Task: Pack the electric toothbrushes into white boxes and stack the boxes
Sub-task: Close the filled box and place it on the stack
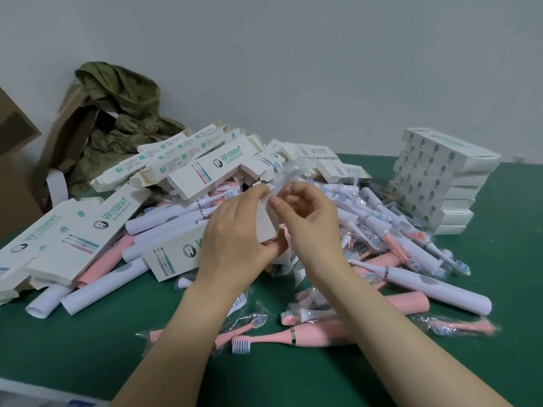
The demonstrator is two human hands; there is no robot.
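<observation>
Centrally, both hands are raised over the heap on the green worktop (88, 348). The left hand (235, 233) grasps a white box (179, 254) near its open end, thumb underneath, with the end flap (266, 223) standing up between the two hands. The right hand (311, 221) pinches a clear plastic bag (283, 171) between thumb and forefinger, just above the box mouth (contents of the bag too blurred to tell).

Toothbrushes: a loose pile under and around the hands, white and pink mixed. A pink toothbrush (317, 333) lies nearest the camera, partly under the right forearm; a white toothbrush (426, 289) lies to the right of it, head pointing toward the hands. Several small brush heads in clear wrap are scattered along the near edge of the pile.

Boxes: a heap of unstacked boxes (223, 163) sits behind and to the left of the hands, many with flaps open. A neat stack of closed boxes (440, 177) stands at the far right, apart from the heap.

Behind the worktop at left, a crumpled green cloth (123, 113) sits in a torn brown carton (67, 136) against the wall.
</observation>
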